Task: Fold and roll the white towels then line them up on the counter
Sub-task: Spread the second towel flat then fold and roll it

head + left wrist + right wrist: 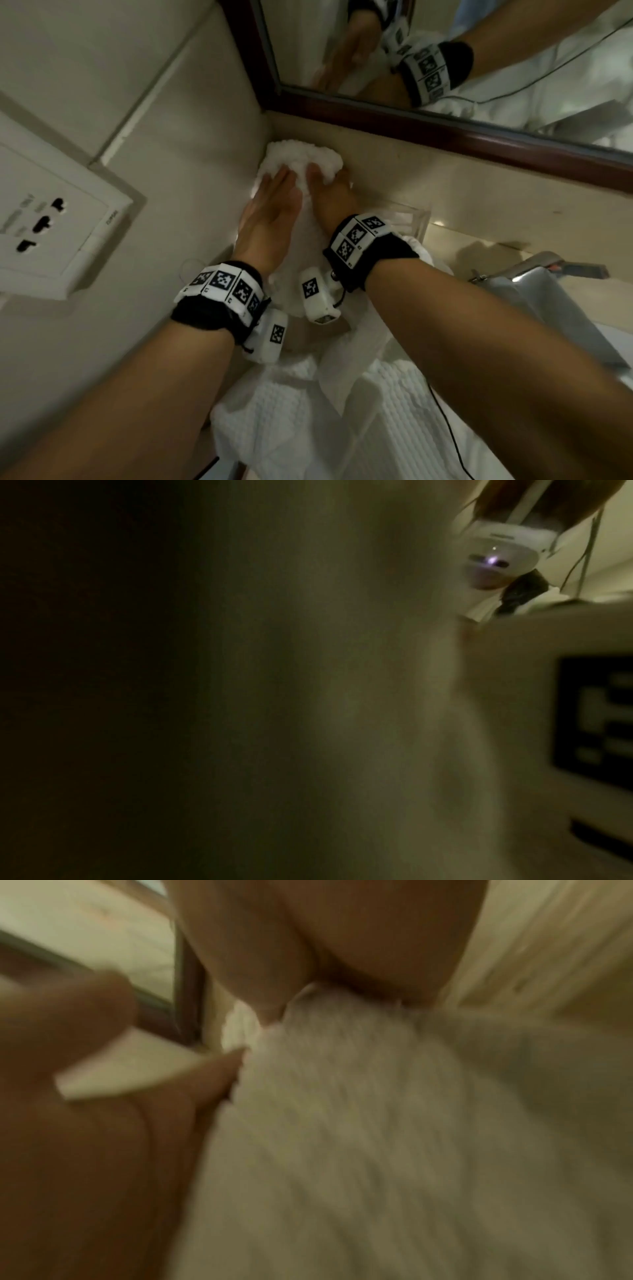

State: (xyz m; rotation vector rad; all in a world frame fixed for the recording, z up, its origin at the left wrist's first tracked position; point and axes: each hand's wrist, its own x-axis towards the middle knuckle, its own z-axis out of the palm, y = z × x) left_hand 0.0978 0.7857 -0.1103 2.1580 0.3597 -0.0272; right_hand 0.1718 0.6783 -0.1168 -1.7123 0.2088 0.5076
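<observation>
Tile covers the wall (pixel 102 85) across the upper left of the head view, pale beige with light grout lines. At the left edge a white socket plate (pixel 51 219) with dark pin holes sits on it. Right of that, near the centre, the left hand (pixel 270 209) lies flat, fingers straight, pressing on a white towel (pixel 301 161) whose far end is bunched into a roll against the corner where wall and counter meet. Just beside it the right hand (pixel 329 195) grasps the roll, fingers curled into the pile; the right wrist view, blurred, shows towel pile filling the frame below the palm. Both wrists wear black bands with printed square markers. The beige counter (pixel 479 192) runs from the centre to the right, under a mirror (pixel 513 51) in a dark wood frame at the upper right, which reflects the hands. More white textured cloth (pixel 308 428) hangs at the lower centre. A metal faucet (pixel 548 291) sits at the right edge. The left wrist view is dark and blurred.
</observation>
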